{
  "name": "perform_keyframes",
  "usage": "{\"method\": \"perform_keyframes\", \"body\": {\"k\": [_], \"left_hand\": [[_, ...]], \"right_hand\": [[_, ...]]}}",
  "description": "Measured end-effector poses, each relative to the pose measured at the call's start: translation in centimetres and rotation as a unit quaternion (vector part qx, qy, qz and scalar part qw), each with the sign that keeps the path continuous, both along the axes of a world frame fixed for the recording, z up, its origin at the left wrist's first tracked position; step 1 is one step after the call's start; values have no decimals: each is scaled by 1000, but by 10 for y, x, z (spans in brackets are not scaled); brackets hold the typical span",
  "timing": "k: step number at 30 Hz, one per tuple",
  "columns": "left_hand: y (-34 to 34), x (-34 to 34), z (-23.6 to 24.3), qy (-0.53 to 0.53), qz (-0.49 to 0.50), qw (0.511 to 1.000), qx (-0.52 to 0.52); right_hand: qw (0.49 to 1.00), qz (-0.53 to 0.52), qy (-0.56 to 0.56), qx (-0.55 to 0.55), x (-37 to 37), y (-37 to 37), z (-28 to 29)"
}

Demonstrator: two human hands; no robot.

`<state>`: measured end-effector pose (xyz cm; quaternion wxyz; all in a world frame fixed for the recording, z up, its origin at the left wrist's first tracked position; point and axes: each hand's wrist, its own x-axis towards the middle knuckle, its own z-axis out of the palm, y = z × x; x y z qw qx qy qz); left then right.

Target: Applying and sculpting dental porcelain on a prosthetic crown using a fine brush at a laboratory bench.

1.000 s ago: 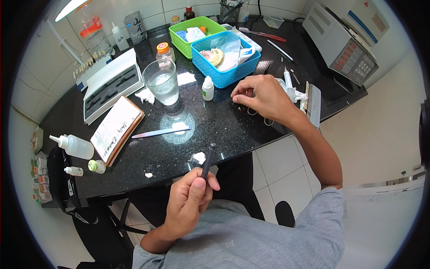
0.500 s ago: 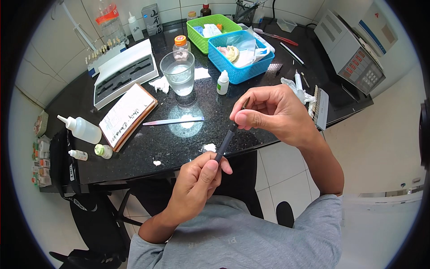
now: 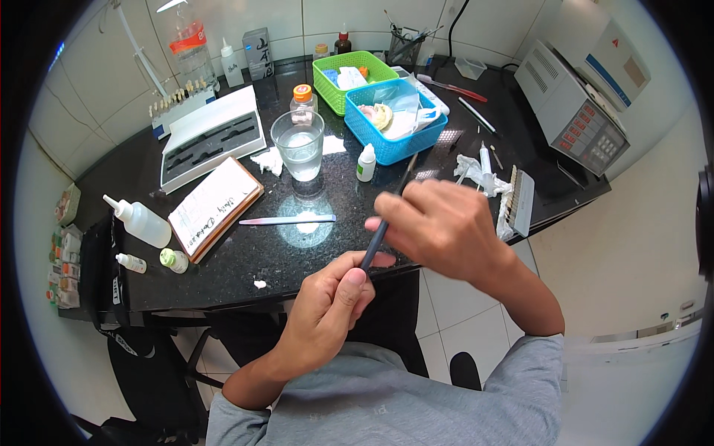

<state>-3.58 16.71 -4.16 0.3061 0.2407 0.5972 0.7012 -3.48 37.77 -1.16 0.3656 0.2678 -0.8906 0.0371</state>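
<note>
Black pen-shaped tool is clamped in the left hand near the front edge of the worktop, its long axis slanting away rightward past the blurred right hand, whose grip cannot be confirmed.

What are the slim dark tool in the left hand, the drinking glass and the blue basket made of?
Slim dark tool: perhaps plastic or coated metal, judging by its smooth, fairly matte surface.
Drinking glass: probably glass, being clear and shiny.
Blue basket: likely moulded plastic, slightly glossy, with evenly perforated walls.
</note>
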Motion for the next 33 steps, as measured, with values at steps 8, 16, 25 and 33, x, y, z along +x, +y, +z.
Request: {"method": "perform_keyframes", "body": {"k": [8,16,25,33], "left_hand": [[5,19,-12,145,195,967,75],[-26,16,-14,130,177,969,115],[-25,3,-13,190,206,953,115],[-20,-12,-10,207,240,941,120]], "right_hand": [[926,-129,-178,-307,-113,65,33],[909,-290,-294,-54,-173,67,2],[884,-347,-290,-120,-181,65,3],[809,-182,-332,-449,-158,83,36]]}}
